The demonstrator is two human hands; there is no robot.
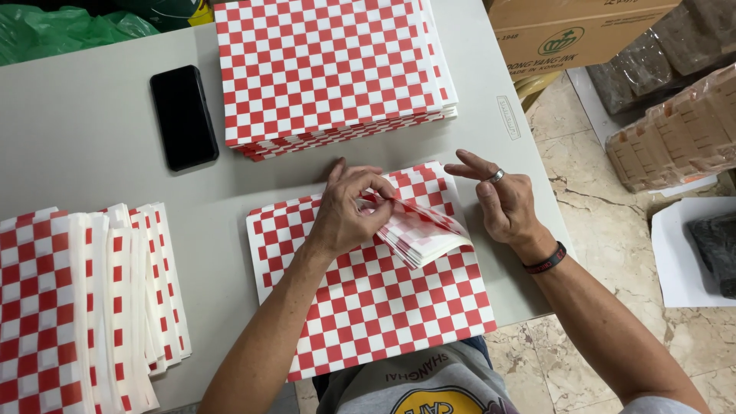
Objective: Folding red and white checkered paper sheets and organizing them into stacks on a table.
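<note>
A folded bundle (420,230) of red and white checked paper sits in the middle of the frame, on top of a flat checked sheet (368,307). The left hand (346,208) pinches the top edge of the bundle with its fingertips, so it is grasping the paper. The right hand (500,199) is just to the right of the bundle. Its fingers are spread out and it holds nothing. I cannot tell if its palm touches the sheet. It has a ring on one finger and a dark band on the wrist.

The sheet lies on a grey table (84,130), at the bottom middle of the frame. Above it, at the top middle, is a big stack (330,69) of the same checked paper. A black phone (183,116) lies flat to the left of that stack. At the lower left is a row of folded checked papers (84,307), spread out like a fan. At the upper right, on the floor, are a cardboard box (567,31) and brown wrapped packs (675,130).
</note>
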